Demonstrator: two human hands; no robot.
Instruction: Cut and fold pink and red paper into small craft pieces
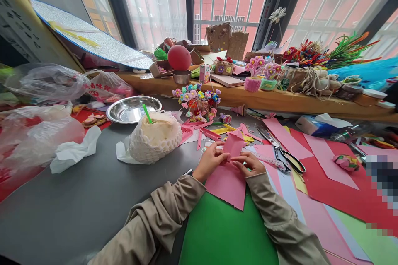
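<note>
A sheet of pink paper (226, 184) with a folded upper part is between my two hands, above a green sheet (228, 232). My left hand (211, 160) pinches its left side near the fold, thumb on top. On the right side, my right hand (249, 165) pinches the same paper with thumb and fingertips. The two hands almost meet at the fold line. Folded pink strips (211, 134) and yellow paper scraps lie just beyond my hands. Large scissors (278, 149) rest to the right of my right hand.
A coconut (154, 138) in foam netting with a green straw stands left. Behind it is a metal plate (133, 109). Red paper (323, 174) and other coloured sheets spread right. A flower basket (199, 105) stands ahead, below a crowded wooden ledge (230, 90). Plastic bags (46, 128) lie far left.
</note>
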